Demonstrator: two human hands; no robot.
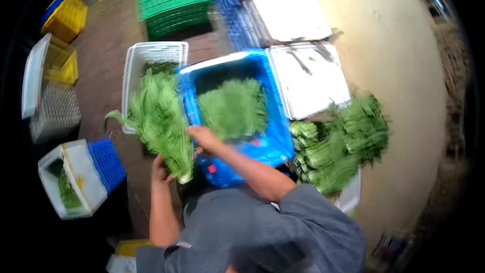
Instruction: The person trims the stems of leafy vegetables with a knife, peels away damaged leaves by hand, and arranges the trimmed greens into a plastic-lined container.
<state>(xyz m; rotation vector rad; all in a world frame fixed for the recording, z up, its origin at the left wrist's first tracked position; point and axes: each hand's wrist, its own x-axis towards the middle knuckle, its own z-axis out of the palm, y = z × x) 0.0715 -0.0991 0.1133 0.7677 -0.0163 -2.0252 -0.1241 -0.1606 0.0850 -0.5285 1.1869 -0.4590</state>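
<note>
Hands (161, 170) at pale-based leafy greens (161, 114)

The picture is round like a fishbowl, with thick black corners and shapes that bend near the edges. The flat white stacked panels (288, 12) shine so bright that they look washed out. The smooth tan floor (384, 45) is bright too, but the reddish-brown brick floor (101, 55) is darker. A dark shadow fills the top end of the shiny blue plastic-covered box (277, 106). The bunch of long green leaves (161, 106) looks smeary, and the bare left hand (161, 169) and bare right hand (203, 139) are a bit fuzzy. The dark grey cloth shirt (237, 222) looks dim
</note>
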